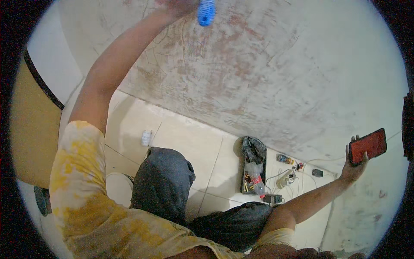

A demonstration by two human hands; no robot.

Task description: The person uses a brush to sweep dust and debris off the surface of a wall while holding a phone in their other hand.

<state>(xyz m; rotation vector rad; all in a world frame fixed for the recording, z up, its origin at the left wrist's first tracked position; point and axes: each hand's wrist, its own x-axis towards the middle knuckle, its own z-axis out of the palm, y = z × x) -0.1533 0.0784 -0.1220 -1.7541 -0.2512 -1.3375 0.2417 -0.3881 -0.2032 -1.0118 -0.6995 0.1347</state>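
Observation:
My left arm stretches up along the wall (241, 64), and the top edge of the head view cuts off my left hand (179, 5). It is closed around a tool with a ribbed blue handle (206, 14); the handle's end has a small hole, and the tool's other end is out of sight. Away to the right, my right hand (356, 166) grips a phone (368, 146) with a red face, its fingers around the lower left side. The wall behind the blue handle is whitish, with reddish-brown patches and scratches.
On the tiled floor (181, 134) stand a small white can (146, 138) and a black tray (242, 179) holding a black bag, a plastic bottle and small items. Beside it lie cables, a dark adapter (272, 198) and a small bottle (284, 159). A brown curved panel (34, 129) is at left.

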